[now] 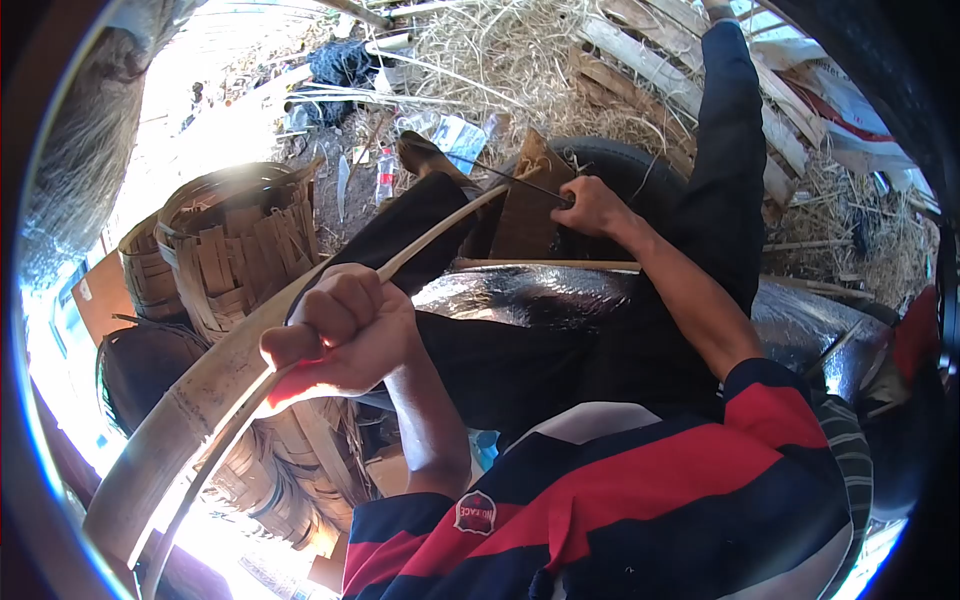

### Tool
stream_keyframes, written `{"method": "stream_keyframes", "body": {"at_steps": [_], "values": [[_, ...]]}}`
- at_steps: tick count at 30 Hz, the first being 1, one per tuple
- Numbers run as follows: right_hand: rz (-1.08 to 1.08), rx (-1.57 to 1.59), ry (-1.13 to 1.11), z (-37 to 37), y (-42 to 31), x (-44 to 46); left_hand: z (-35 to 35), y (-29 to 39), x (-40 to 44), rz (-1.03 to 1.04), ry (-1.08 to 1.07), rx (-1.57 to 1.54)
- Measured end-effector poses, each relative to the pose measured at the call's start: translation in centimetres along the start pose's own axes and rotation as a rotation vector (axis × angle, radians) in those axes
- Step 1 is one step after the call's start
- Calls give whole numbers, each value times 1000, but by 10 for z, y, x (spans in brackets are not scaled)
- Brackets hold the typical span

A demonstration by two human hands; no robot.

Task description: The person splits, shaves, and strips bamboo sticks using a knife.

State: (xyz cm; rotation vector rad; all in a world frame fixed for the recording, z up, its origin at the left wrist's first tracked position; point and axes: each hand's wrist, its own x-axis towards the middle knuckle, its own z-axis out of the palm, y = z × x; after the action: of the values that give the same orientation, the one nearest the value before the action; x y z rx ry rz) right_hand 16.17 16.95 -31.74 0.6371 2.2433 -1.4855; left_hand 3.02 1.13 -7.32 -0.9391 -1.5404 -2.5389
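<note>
My left hand (345, 325) is a closed fist around a long, pale bamboo strip (445, 228). The strip bends from the lower left, passes through the fist and reaches up toward my right hand. A broad split bamboo piece (190, 410) lies along the same line, beside and under the left fist. Closed around its handle, my right hand (595, 208) holds a long, thin, dark knife (490, 170) that points up and left. The knife crosses the strip's far end in view; whether they touch, I cannot tell.
Woven bamboo baskets (235, 240) stand on the left. My legs in dark trousers (730, 150) are spread, with a tyre (610, 160) and a brown board (525, 215) between them. Loose shavings (500, 60), slats (650, 65) and a plastic bottle (386, 175) lie on the ground ahead.
</note>
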Motion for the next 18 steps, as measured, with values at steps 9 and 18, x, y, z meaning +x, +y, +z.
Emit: {"method": "stream_keyframes", "body": {"at_steps": [9, 18], "values": [[239, 61, 18, 21, 61, 19, -6, 0, 7, 32, 63, 125], [-238, 165, 48, 8, -20, 2, -4, -1, 8, -6, 123, 2]]}}
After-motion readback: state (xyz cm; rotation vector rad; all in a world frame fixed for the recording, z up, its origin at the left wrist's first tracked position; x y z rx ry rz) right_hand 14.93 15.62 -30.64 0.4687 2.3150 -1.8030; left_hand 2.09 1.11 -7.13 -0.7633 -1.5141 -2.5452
